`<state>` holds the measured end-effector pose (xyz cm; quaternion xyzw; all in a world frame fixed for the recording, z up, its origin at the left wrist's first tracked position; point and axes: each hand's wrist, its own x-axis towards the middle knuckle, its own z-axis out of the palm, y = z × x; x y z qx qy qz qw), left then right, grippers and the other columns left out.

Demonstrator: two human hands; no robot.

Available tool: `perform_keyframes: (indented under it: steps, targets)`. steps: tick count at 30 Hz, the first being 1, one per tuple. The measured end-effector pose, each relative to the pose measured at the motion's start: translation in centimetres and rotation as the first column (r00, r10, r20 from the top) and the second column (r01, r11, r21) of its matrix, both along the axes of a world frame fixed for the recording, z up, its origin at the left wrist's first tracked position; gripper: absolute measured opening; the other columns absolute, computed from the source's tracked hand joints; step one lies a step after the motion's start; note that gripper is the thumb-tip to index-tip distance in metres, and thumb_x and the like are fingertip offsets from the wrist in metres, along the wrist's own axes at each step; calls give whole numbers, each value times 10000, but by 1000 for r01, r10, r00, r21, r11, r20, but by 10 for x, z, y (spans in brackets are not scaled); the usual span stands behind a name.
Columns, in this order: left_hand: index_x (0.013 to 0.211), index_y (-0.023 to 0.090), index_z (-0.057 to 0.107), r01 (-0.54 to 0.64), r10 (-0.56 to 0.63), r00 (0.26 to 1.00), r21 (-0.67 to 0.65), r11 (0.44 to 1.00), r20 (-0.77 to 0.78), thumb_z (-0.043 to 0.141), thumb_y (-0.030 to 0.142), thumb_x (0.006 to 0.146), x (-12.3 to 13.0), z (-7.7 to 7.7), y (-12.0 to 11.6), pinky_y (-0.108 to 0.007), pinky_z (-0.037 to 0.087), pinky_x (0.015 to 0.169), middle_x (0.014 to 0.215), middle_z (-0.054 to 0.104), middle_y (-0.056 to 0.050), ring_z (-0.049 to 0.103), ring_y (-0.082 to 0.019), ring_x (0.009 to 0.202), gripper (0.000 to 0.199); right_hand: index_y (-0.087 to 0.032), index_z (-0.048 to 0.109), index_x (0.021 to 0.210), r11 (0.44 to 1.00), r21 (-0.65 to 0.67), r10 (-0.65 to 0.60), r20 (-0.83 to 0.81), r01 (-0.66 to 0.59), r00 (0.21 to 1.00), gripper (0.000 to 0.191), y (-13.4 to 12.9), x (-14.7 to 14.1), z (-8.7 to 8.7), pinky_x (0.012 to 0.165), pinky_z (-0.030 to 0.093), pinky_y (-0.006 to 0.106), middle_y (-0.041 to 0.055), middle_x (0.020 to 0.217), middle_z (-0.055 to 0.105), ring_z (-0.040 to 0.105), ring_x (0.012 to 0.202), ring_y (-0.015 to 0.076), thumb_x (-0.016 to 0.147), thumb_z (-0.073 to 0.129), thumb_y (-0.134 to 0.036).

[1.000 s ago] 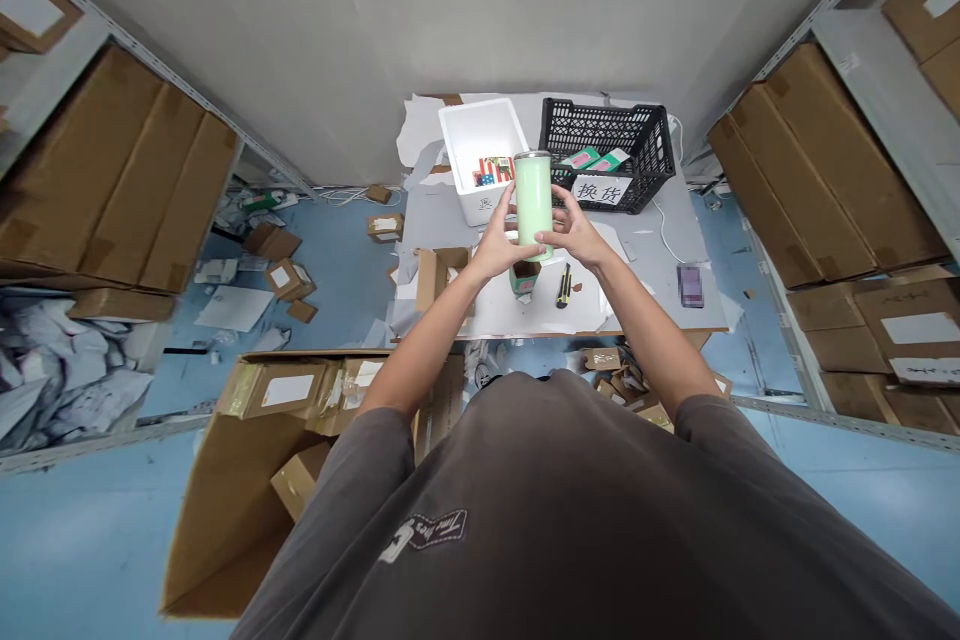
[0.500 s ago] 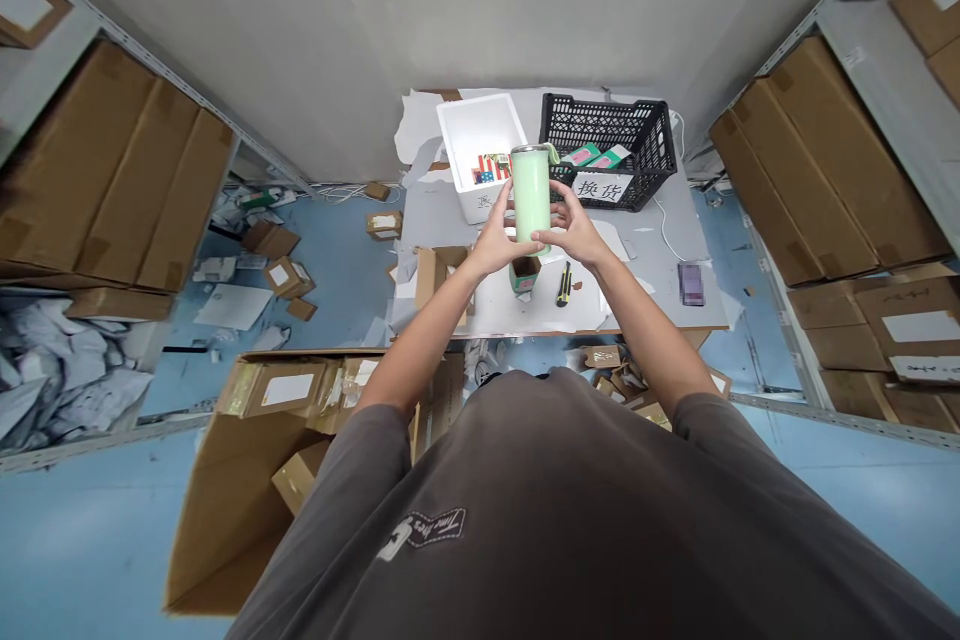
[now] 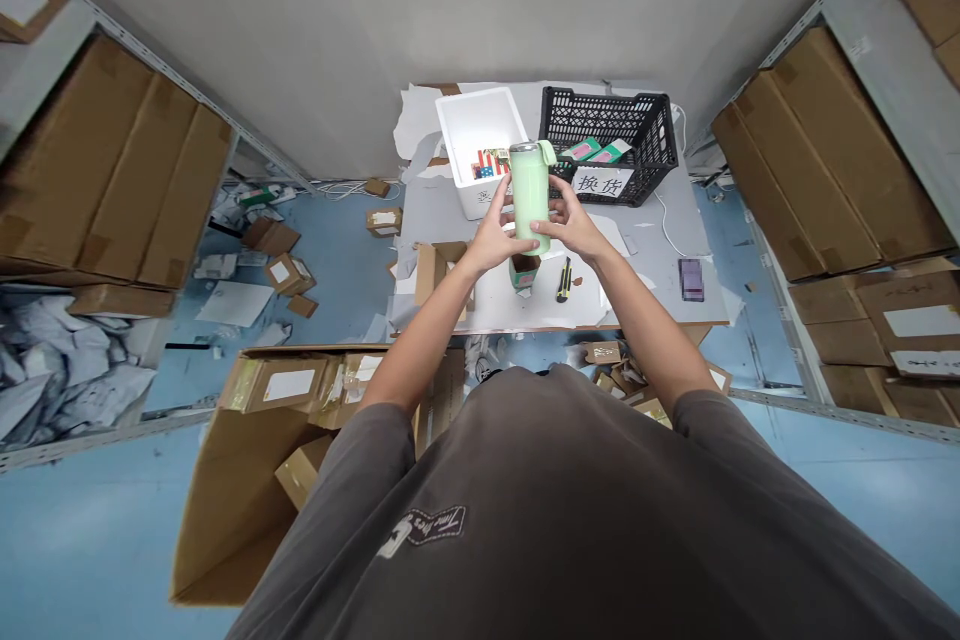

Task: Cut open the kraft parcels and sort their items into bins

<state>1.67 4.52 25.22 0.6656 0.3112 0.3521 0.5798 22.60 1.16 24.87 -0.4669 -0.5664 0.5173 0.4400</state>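
A light green tumbler [image 3: 530, 195] with a metal-coloured rim and a green loop at its top right is held up over the table. My left hand [image 3: 495, 232] closes on its left side, thumb across the front. On the other side my right hand [image 3: 574, 223] grips it, thumb also on the front and fingers partly hidden behind. Below the tumbler stands a small green carton [image 3: 523, 274], open at the top. A yellow and black box cutter [image 3: 564, 280] lies to the right of this carton.
At the back of the table [image 3: 660, 265] are a white foam box [image 3: 480, 125] and a black crate [image 3: 607, 135] with green-and-pink boxes. An open cardboard box [image 3: 429, 270] sits at the left, a phone [image 3: 691, 280] at the right. A big carton [image 3: 217, 480] stands by my left side.
The tumbler has turned and tilted slightly between my hands, so its green loop shows more at the top right. Both hands keep hold of it.
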Motion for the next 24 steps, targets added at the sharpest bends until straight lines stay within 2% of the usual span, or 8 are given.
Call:
perform_keyframes:
  steps: [5,12,18,21,24]
  targets:
    - [1797,443,21,81,-80,997,-19,997,12,954,417,736,-5,-1,0,-502,648,1019,1688,467,-156,636,-377,1373,1413,-389,229,1752,1000,22,-21,-2,21,1000,1247,-2,1,1,973,682,530,115,1537,599,715,1180,335,745,927,-620]
    - [1792,397,168,2,-1,998,4,1000,-60,861,416,834,-7,2,16,-492,634,1032,1656,506,-155,679,-335,1287,1183,-366,227,1768,981,131,-166,157,146,973,1279,-6,-13,-8,1017,653,563,129,1617,556,629,1327,408,731,956,-531]
    - [1774,368,233,7,-8,997,-21,1000,-82,874,382,768,-6,-7,27,-468,646,988,1657,492,-171,728,-265,1123,1193,-403,214,1775,998,53,-42,175,33,984,1273,-11,-15,-14,983,663,541,106,1640,558,639,1327,393,739,930,-590]
    - [1767,372,260,23,-27,996,-52,998,-81,895,419,758,-8,-11,27,-464,644,986,1615,524,-167,728,-270,1133,1193,-400,168,1786,996,48,-82,179,74,980,1290,-11,-14,-21,1008,650,550,108,1603,593,656,1307,386,750,913,-587]
    - [1755,370,310,0,-8,992,-64,998,-126,938,487,754,-9,-6,34,-464,632,996,1564,570,-158,719,-293,1167,1187,-398,157,1789,985,60,-172,237,162,956,1268,-13,-15,-27,1009,641,568,105,1543,639,687,1248,389,765,895,-517]
